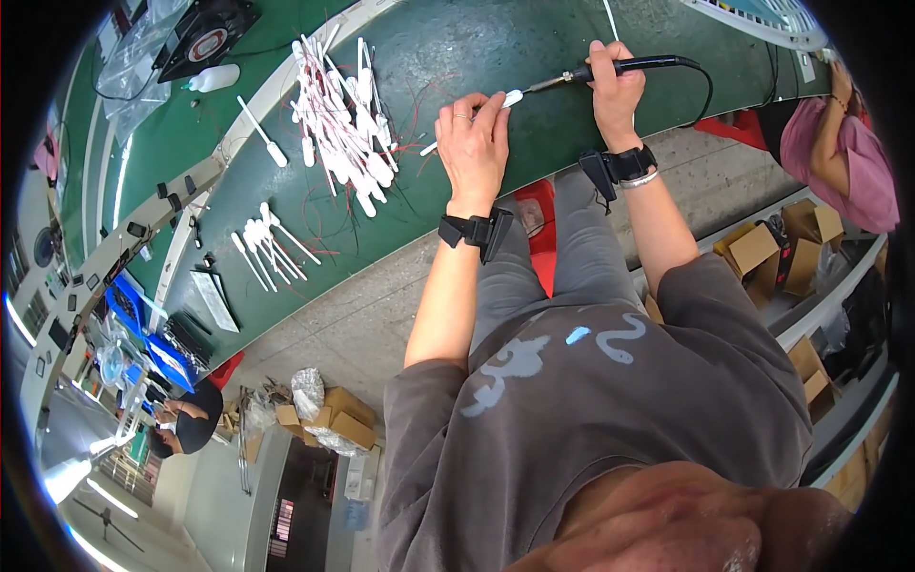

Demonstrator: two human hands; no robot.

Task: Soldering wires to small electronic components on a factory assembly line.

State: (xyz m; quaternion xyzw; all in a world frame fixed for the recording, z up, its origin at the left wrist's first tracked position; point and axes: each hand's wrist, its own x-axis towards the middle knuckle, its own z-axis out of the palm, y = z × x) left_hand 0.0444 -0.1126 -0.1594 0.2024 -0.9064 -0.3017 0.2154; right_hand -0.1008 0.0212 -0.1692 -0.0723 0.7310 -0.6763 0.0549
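Note:
My left hand is closed on a slim white paddle-headed piece; its head sticks out past the fingertips and its stem shows behind the hand. In my right hand a soldering iron with a black handle is gripped, its metal tip pointing left, at or very near the head of the white piece. Whether tip and piece touch, I cannot tell. A thin white strip rises beyond my right fingers. To the left lies a large pile of similar white pieces with thin red and black wires.
A smaller group of white pieces and a single one lie on the green table. A white fan stands far right, a bottle far left. The iron's black cord loops right. Co-workers sit at both sides.

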